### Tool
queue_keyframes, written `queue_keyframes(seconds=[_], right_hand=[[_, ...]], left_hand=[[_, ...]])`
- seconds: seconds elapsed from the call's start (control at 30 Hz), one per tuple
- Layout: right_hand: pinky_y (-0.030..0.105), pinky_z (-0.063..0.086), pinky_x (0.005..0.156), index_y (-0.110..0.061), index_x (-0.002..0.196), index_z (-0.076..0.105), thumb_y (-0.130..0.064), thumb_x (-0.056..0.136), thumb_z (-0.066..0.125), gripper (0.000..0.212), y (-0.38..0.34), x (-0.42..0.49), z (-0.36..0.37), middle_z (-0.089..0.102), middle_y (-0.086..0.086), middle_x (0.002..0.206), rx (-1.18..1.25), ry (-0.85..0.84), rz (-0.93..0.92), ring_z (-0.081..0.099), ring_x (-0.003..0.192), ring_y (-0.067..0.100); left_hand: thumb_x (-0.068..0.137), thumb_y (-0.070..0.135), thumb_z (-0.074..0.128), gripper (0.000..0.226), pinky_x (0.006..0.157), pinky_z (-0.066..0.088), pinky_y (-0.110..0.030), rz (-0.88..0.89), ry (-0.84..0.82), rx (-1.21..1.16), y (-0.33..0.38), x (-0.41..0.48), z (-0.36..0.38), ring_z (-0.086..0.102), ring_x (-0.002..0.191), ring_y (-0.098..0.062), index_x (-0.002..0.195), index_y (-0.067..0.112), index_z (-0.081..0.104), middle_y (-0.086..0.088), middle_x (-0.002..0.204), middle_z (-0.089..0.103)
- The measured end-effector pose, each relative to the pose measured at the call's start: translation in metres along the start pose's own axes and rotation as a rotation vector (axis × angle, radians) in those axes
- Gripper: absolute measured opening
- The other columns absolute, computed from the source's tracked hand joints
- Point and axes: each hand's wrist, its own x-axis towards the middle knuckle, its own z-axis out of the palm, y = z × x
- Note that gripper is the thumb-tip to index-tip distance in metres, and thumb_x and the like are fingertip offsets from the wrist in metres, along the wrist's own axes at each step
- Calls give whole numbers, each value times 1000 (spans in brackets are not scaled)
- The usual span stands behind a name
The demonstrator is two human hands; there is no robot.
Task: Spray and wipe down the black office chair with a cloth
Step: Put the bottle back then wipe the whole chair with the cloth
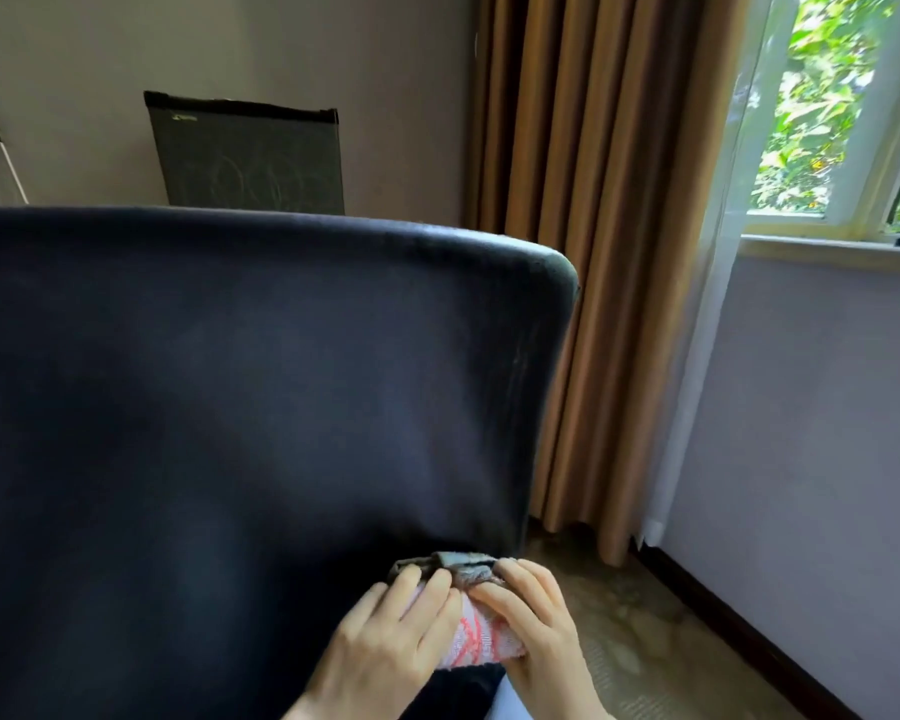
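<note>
Nearest the camera, two hands meet on one cloth (476, 639), a folded towel that is pink and white at its lower part and grey along its upper edge. The left hand (385, 631) lies on top of it with four fingers nearly straight and close together, pressing the cloth flat against the chair; its thumb is hidden. The right hand (536, 631) grips the cloth's right end, its fingers bent and curled over the fold, with the fingertips just beside those of the left hand.

The cloth sits low on the black office chair (230, 407), against the rear face of the backrest near its lower right corner. Only this one chair shows, and its dark backrest fills most of the left and middle of the view; the rounded top right corner looks worn and scuffed.

To the right of the chair lies a patterned carpet (624, 621), bordered by a dark baseboard (749, 631) along a pale wall (827, 407).

Farther back hangs one tan curtain (567, 252) in long pleats reaching the floor, with a sheer white curtain (718, 314) beside it. Beyond them is a white-framed window (827, 220), with green leaves outside. Behind the chair's top edge a single black panel (245, 158) leans upright against the far wall.
</note>
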Motion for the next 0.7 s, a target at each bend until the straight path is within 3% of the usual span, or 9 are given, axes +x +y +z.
queue_keyframes(seconds=[0.13, 0.2, 0.37, 0.43, 0.6, 0.7], right_hand=[[33, 45, 93, -30, 118, 54, -33, 94, 50, 24, -3, 25, -25, 45, -12, 129, 11, 12, -61, 46, 115, 15], [32, 44, 97, -26, 117, 56, -36, 93, 53, 26, -13, 65, -54, 49, -7, 127, 26, 107, -85, 46, 117, 18], [41, 43, 100, -5, 112, 66, -16, 89, 61, 26, -53, 188, -132, 56, 13, 122, -59, 279, -221, 50, 116, 33], [42, 43, 99, 0, 110, 67, -10, 86, 64, 26, -62, 217, -148, 58, 18, 118, -111, 299, -256, 51, 113, 36], [44, 42, 102, -12, 116, 60, -10, 79, 73, 39, -48, 195, -123, 53, 6, 124, -110, 280, -229, 48, 117, 30], [49, 42, 99, -12, 116, 62, -23, 89, 64, 29, -36, 155, -89, 55, 6, 123, -84, 241, -136, 48, 118, 28]], left_hand=[[90, 0, 44, 34, 57, 50, -26, 24, -23, 11, -4, 22, -9, 55, 85, -19, 87, 20, 72, 3, 90, 69], [92, 1, 44, 30, 65, 48, -30, -1, 29, -12, -16, 58, -28, 56, 88, -22, 96, 17, 69, -1, 98, 69], [96, 1, 37, 34, 79, 39, -41, -101, 218, 32, -64, 166, -103, 61, 90, -32, 101, 11, 69, -10, 104, 67], [90, -1, 45, 27, 85, 39, -40, -104, 242, 2, -78, 186, -116, 58, 96, -33, 100, 6, 68, -13, 103, 66], [88, -3, 52, 22, 91, 42, -38, -46, 228, 5, -75, 163, -90, 54, 100, -29, 100, 5, 68, -13, 106, 66], [92, -3, 48, 25, 83, 50, -36, -37, 156, 7, -62, 127, -67, 60, 92, -26, 96, 10, 69, -8, 102, 67]])
